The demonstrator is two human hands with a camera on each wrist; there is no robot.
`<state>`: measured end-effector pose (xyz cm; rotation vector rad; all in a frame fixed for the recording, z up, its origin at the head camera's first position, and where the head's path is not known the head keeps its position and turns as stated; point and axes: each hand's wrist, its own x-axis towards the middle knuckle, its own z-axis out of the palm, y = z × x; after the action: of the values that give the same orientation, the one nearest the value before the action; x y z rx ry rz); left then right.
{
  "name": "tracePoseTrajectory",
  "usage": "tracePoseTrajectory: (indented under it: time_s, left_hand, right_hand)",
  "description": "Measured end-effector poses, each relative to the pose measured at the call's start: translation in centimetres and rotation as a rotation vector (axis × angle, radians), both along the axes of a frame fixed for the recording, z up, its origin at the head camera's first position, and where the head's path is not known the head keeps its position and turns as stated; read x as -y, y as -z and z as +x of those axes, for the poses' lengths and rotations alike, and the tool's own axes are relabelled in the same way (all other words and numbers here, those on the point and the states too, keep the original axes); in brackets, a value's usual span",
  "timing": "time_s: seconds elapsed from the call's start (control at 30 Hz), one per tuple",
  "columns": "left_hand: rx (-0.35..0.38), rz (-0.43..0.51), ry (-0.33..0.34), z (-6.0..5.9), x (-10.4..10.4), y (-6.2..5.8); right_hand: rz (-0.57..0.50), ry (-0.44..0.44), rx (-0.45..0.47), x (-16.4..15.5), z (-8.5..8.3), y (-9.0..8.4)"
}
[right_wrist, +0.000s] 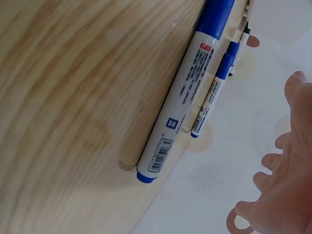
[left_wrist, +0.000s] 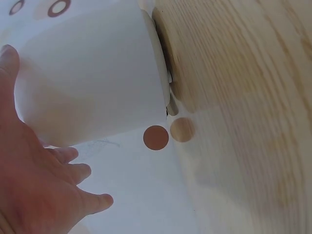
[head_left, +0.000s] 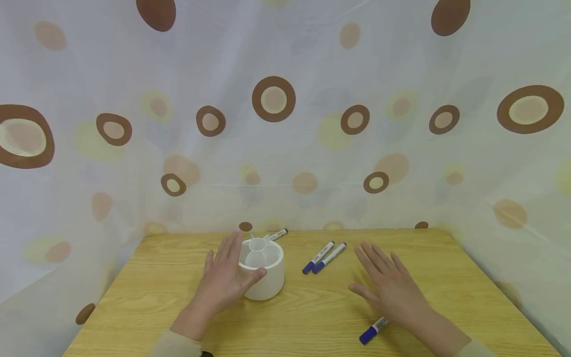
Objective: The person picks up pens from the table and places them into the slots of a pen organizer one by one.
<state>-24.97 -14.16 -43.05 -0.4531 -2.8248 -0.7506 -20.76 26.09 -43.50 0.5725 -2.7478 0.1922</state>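
My left hand (head_left: 220, 282) is at the left side of a white round pen holder (head_left: 269, 282), fingers straight and spread, thumb reaching across the front near its rim. Inside, the holder has a smaller central ring with dividers. In the left wrist view the holder's smooth wall (left_wrist: 92, 78) overlaps the thumb side of the hand. On the right, my right hand (head_left: 392, 292) hovers over the table with its fingers extended and nothing held. Below it lies a white marker with a blue cap (head_left: 369, 334), partly hidden by the hand; its printed label (right_wrist: 183, 92) shows in the right wrist view.
Two more blue-capped markers, one (head_left: 318, 258) beside another (head_left: 330, 258), lie side by side at mid-table. Another marker (head_left: 279, 234) lies behind the holder, partly covered by it. A patterned curtain (head_left: 303, 148) surrounds the wooden table (head_left: 147, 287) at the back and sides.
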Motion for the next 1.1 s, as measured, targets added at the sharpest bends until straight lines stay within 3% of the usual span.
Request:
tracePoseTrajectory:
  time_s: [0.47, 0.8, 1.1]
  left_hand:
    - [0.057, 0.092, 0.006, -0.2, -0.3, 0.0]
    - [0.084, 0.158, -0.012, 0.0, -0.3, 0.1]
    - [0.117, 0.208, -0.028, -0.2, -0.4, 0.3]
  right_hand:
    - [-0.001, 0.006, 0.03, -2.8, 0.6, 1.2]
    - [-0.05, -0.065, 0.009, -4.8, 0.9, 2.4]
    - [-0.128, -0.103, 0.052, -6.8, 1.2, 3.2]
